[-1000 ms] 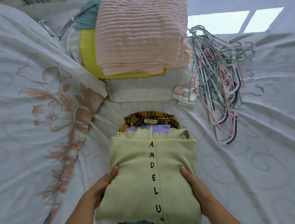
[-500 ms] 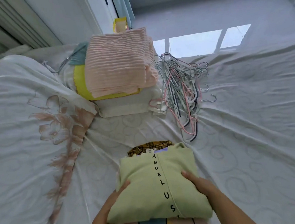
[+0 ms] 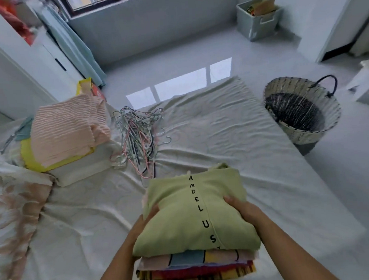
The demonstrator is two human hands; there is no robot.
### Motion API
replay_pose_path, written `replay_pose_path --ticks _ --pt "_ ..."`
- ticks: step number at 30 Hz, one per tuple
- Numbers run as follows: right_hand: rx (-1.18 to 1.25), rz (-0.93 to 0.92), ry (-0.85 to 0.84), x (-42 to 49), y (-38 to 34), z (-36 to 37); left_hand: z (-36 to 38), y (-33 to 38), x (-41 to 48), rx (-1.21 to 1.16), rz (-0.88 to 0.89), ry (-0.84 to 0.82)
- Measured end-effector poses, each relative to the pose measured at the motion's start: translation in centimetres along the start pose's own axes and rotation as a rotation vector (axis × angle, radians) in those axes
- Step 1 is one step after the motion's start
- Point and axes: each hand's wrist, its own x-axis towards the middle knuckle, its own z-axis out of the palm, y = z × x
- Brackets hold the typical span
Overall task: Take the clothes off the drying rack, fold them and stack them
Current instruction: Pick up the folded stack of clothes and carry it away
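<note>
A stack of folded clothes is held up over the white bed sheet, close to the camera. Its top piece is a pale green garment with black letters running down it; pink, blue, yellow and plaid layers show underneath. My left hand grips the stack's left side with the thumb on top. On the right edge my right hand holds it, fingers lying over the green fabric. A second folded pile topped by a pink ribbed piece lies at the bed's left.
A tangle of wire hangers lies beside the pink pile. A woven basket stands on the floor right of the bed. A grey bin sits by the far wall. A floral duvet covers the bed's left.
Both hands have lifted the stack off the bed and drawn it toward me. The view has risen, now showing the floor, basket and window wall.
</note>
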Motion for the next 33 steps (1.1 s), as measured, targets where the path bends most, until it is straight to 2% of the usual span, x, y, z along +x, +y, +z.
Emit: replay_pose_path --ticks 8,13,16,22,26,29,33 --pt "0.065 -0.13 0.106 -4.3 -2.5 -18.7 15.8 9.2 -4.4 0.009 0.082 -0.026" --pt "0.132 -0.14 0.093 -4.1 -5.5 -27.8 24.9 14.3 -2.8 -0.057 0.189 -0.073" --pt "0.126 -0.092 0.123 -3.4 -7.0 -32.4 29.1 17.2 -2.0 -0.142 0.126 -0.154" --pt "0.142 -0.079 0.215 -2.3 -10.8 -45.8 41.7 24.7 0.3 -0.086 0.203 -0.21" --pt "0.067 -0.047 0.237 -0.4 -13.4 -54.5 50.2 27.6 2.6 -0.063 0.14 -0.185" --pt "0.013 -0.062 0.171 1.5 -16.6 -60.5 56.0 30.0 3.9 -0.092 0.085 -0.131" --pt "-0.03 -0.038 0.16 5.8 -20.2 -65.7 60.5 32.1 5.5 -0.082 -0.04 -0.1"
